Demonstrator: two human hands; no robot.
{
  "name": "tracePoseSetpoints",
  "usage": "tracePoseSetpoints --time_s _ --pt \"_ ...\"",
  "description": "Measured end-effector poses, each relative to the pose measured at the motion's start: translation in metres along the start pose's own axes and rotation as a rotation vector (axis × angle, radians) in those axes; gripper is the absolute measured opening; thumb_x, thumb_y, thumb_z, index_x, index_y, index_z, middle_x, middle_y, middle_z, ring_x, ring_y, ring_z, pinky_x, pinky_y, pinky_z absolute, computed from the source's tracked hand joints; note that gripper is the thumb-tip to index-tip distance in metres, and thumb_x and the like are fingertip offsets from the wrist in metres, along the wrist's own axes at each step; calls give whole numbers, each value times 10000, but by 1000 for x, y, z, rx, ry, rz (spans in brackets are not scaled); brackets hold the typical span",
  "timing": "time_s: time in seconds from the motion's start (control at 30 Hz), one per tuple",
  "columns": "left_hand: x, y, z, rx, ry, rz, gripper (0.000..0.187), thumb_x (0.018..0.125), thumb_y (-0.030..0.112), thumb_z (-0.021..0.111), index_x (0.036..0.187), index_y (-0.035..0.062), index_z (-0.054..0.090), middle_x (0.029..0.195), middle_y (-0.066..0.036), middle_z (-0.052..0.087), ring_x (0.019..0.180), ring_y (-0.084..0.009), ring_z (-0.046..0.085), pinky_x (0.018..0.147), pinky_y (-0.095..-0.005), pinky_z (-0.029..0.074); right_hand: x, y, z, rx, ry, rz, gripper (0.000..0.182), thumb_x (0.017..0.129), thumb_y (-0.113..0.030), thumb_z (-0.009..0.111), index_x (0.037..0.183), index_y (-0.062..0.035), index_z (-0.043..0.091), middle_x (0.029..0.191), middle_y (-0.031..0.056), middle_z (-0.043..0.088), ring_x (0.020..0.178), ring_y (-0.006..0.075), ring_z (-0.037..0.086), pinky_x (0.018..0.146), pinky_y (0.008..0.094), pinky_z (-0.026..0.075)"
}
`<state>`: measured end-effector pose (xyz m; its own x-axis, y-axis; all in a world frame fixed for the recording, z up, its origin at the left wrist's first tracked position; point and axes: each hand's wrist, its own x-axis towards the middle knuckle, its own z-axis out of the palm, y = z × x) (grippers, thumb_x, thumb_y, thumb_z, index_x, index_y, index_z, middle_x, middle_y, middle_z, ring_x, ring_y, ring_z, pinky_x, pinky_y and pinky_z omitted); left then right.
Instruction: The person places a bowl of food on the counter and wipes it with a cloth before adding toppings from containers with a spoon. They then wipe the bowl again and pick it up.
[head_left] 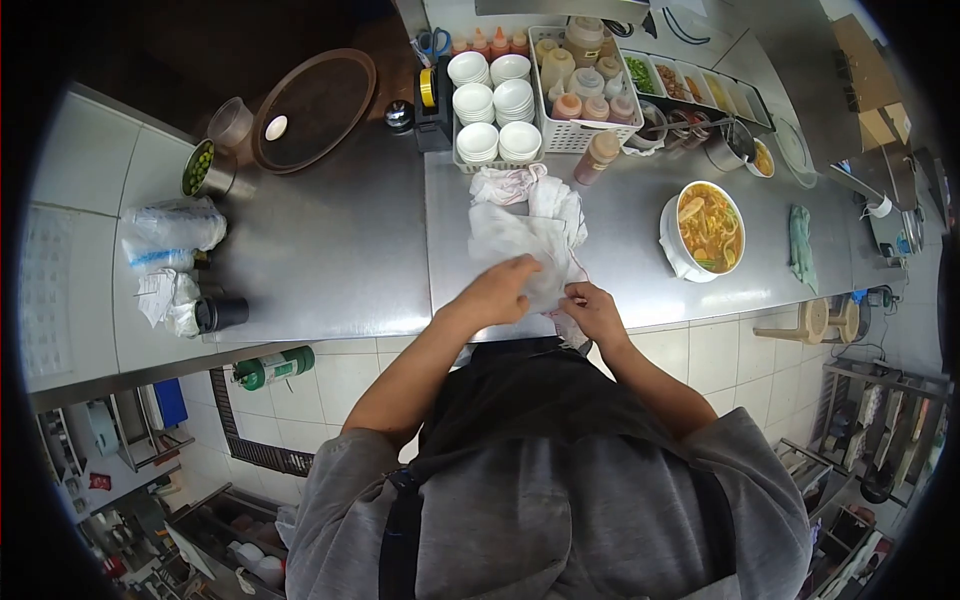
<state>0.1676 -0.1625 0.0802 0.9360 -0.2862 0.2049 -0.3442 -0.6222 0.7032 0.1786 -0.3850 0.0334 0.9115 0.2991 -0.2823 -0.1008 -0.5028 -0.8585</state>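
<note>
A thin, whitish translucent plastic bag (510,236) lies spread in front of me, partly blurred, over a crumpled white cloth (558,200). My left hand (498,292) is over the bag's near left part, its fingers bent and closed on the film; the fingertips are partly hidden. At the near right edge, my right hand (594,312) pinches the bag between thumb and fingers. To the right stands a white bowl (672,240) of noodle soup (712,228) on a white cloth or wrap. A squeeze bottle of brown sauce (597,158) stands beyond my right hand.
Stacked white cups (497,108) and a white basket (572,135) of squeeze bottles stand at the back. A round brown tray (345,120) lies at left, near a container of green limes (205,168). A green cloth (801,245) lies at right. The steel counter's front edge (330,338) is close to me.
</note>
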Motion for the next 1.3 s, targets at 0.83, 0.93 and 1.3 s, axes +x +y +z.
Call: tracePoseSetpoints --time_s 0.83,0.93,1.3 --pt "98 34 -4 -528 92 -506 153 831 89 606 966 17 609 878 -63 653 810 -157 629 707 -284 487 -66 28 -149 794 402 449 595 643 -19 611 1208 76 452 963 159 599 844 244 600 754 339 510" --pt "87 -21 8 2 236 -570 136 779 98 621 897 52 670 812 -93 685 740 -200 660 682 -302 510 -115 93 -239 778 723 401 560 631 -37 636 1157 50 465 986 155 584 882 262 598 776 353 504" --pt "107 -63 100 423 190 -909 380 720 307 649 926 -11 625 900 -241 645 844 -397 617 776 -424 489 40 194 -455 -944 491 169 569 738 -12 604 1292 -75 489 1282 175 513 1169 343 496 959 384 411"
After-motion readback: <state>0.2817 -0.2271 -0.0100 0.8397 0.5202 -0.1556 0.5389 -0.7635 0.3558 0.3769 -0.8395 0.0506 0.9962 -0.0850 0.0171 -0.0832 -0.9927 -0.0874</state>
